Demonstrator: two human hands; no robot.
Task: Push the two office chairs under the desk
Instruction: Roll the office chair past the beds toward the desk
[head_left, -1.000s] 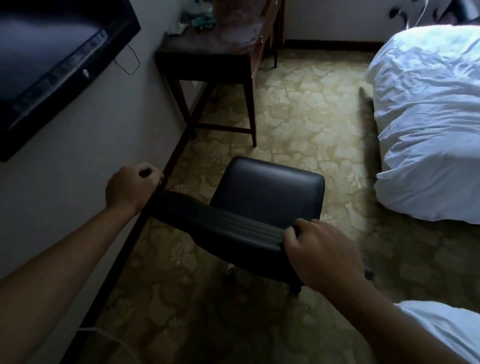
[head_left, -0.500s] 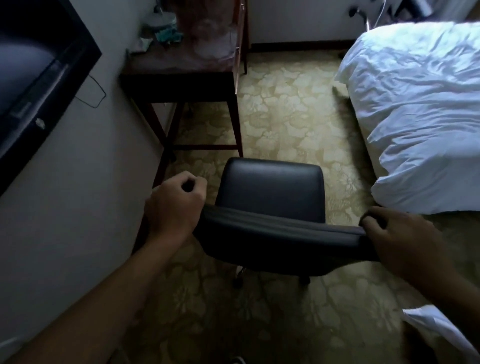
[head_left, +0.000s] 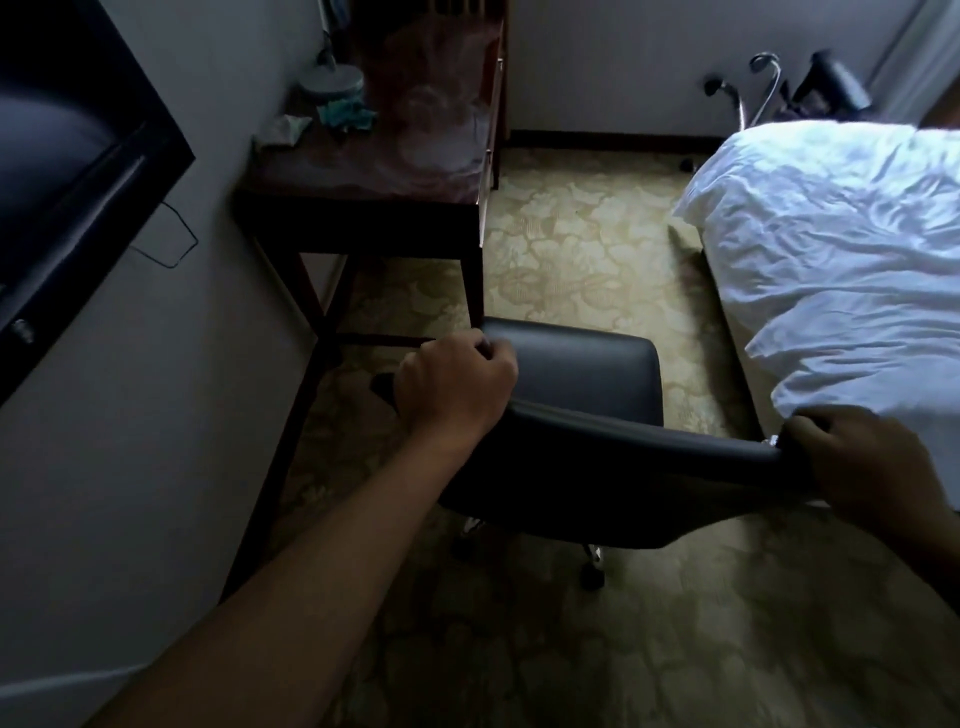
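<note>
A black leather office chair (head_left: 587, 374) on casters stands in front of me on the patterned carpet, its seat facing away. My left hand (head_left: 454, 384) grips the left end of its backrest top, and my right hand (head_left: 878, 467) grips the right end. A dark wooden desk (head_left: 363, 187) stands against the left wall just beyond the chair, its near right leg close to the seat's front left corner. A second black chair (head_left: 831, 85) with chrome arms shows at the far right behind the bed, mostly hidden.
A bed with a white duvet (head_left: 841, 260) fills the right side, close to the chair. A black wall-mounted TV (head_left: 72, 171) hangs on the left wall with a cable below it. Small items and a lamp base (head_left: 332, 83) sit on the desk.
The chair has swung from angled toward the wall to facing straight ahead and has rolled closer to the desk. Both hands kept their grip on the backrest.
</note>
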